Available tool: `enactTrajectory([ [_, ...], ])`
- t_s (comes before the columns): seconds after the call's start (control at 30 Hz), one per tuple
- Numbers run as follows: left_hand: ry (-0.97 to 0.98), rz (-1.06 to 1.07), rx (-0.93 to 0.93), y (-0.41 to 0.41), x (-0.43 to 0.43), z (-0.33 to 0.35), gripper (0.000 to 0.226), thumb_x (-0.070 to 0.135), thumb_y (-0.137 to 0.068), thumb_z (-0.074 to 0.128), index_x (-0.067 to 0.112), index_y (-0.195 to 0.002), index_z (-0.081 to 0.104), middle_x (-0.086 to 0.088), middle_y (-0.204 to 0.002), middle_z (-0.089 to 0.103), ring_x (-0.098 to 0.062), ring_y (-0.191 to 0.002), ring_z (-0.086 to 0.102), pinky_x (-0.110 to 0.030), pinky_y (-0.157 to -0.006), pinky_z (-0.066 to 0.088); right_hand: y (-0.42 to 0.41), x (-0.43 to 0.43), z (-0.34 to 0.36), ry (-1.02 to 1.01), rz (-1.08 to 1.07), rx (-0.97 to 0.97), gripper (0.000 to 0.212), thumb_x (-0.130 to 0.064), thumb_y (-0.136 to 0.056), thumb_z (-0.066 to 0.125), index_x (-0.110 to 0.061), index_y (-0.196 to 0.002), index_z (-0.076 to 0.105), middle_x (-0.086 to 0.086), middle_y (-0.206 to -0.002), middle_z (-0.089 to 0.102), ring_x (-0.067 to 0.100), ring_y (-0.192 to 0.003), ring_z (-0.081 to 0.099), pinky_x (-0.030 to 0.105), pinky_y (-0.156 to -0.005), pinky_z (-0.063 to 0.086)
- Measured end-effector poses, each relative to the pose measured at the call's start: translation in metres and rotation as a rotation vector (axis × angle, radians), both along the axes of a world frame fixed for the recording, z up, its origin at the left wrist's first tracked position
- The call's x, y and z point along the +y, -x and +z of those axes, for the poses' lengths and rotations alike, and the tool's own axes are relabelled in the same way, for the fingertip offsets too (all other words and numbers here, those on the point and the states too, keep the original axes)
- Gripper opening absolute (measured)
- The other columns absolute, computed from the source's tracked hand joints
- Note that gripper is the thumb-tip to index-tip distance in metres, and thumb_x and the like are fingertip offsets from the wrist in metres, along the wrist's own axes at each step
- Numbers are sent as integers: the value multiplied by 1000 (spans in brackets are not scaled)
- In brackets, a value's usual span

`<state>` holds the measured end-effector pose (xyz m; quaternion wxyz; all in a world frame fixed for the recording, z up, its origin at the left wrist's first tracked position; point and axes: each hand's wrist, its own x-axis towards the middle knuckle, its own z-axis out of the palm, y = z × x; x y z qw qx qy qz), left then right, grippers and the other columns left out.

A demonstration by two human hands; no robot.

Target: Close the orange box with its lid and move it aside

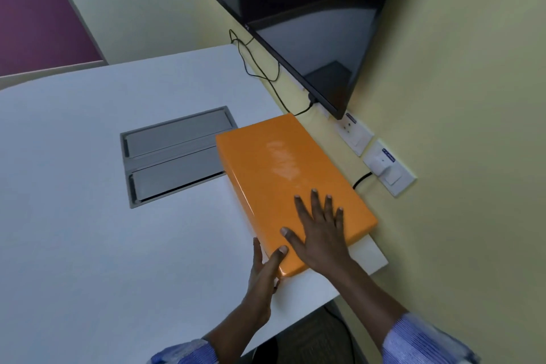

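Orange box [283,180] lies closed on table [88,216] at right edge, by wall, partly over grey hatch [171,154]. Right hand [319,233] flat, fingers spread, palm on lid near end. Left hand [263,275] open, thumb on lid corner, fingers against box side.

1. This looks like an office meeting room
2. A large black flat screen [301,18] hangs on the pale yellow wall [458,97]
3. The wide white table [88,186] has a grey metal flap-covered cable hatch [174,154] set into its top
4. White wall sockets [375,154] with plugged-in black cables [257,65] run just beside the table's edge
5. A purple panel [35,9] fills the far left corner
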<state>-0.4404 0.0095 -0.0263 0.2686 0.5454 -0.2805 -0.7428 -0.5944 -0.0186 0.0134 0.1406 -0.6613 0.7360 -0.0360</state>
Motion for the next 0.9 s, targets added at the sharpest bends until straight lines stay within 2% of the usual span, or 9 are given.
enactTrajectory([
  [0.13, 0, -48, -3, 15, 5, -3, 115, 77, -61, 66, 54, -154, 3, 11, -140, 42, -19, -114, 53, -43, -95, 45, 13, 9, -6, -41, -41, 18, 84, -79, -90, 19, -36, -159, -5, 5, -168, -19, 37, -152, -21, 63, -121, -8],
  [0.23, 4, -85, 1, 22, 7, -6, 111, 74, -65, 66, 55, -154, 2, 11, -140, 43, -13, -107, 55, -34, -81, 48, 19, 18, -9, -51, -89, 28, 86, -79, -89, 16, -35, -159, -9, 5, -167, -22, 37, -151, -22, 63, -120, -9],
  [0.33, 8, -130, -1, 30, 5, -5, 108, 74, -69, 66, 53, -154, 1, 9, -144, 43, -17, -112, 53, -33, -82, 48, 25, 24, -8, -60, -138, 56, 88, -80, -88, 12, -33, -158, -12, 7, -166, -24, 38, -151, -22, 63, -120, -9],
  [0.47, 18, -193, 2, 35, 2, -5, 104, 74, -72, 64, 54, -153, 1, 10, -145, 41, -10, -106, 53, -25, -73, 48, 32, 25, -5, -82, -146, 75, 87, -79, -89, 14, -33, -158, -14, 7, -166, -25, 38, -151, -23, 63, -120, -9],
  [0.53, 13, -224, -4, 35, 0, -5, 107, 77, -67, 62, 55, -152, 0, 12, -143, 39, -13, -110, 52, -29, -80, 49, 32, 25, -4, -90, -145, 83, 87, -79, -89, 15, -33, -158, -14, 7, -166, -25, 38, -151, -23, 63, -120, -8],
  [0.63, 17, -306, -22, 29, -6, -7, 113, 85, -60, 62, 57, -149, -3, 15, -143, 35, -17, -122, 42, -49, -104, 40, 29, 25, -3, -102, -142, 96, 87, -78, -91, 18, -32, -158, -12, 8, -166, -24, 39, -151, -23, 63, -120, -9],
  [0.73, 42, -372, -21, 18, -15, -3, 120, 89, -52, 67, 59, -145, -3, 18, -142, 31, -14, -124, 38, -49, -106, 37, 21, 23, 5, -111, -177, 73, 88, -75, -92, 24, -29, -159, -8, 10, -167, -21, 40, -152, -20, 62, -121, -7],
  [0.8, 75, -387, -36, 6, -20, 1, 116, 86, -60, 67, 57, -147, -4, 13, -156, 26, -17, -136, 35, -50, -111, 34, 9, 21, 12, -84, -192, 63, 87, -73, -93, 27, -26, -160, -5, 12, -168, -17, 39, -153, -16, 61, -122, -4],
  [0.9, 119, -354, -139, -18, -25, -1, 114, 79, -73, 61, 44, -156, -8, 5, -170, 4, -28, -155, 14, -54, -119, 24, -20, 18, 19, -13, -130, 44, 86, -71, -94, 27, -23, -161, -1, 12, -168, -14, 36, -153, -16, 58, -124, -3],
])
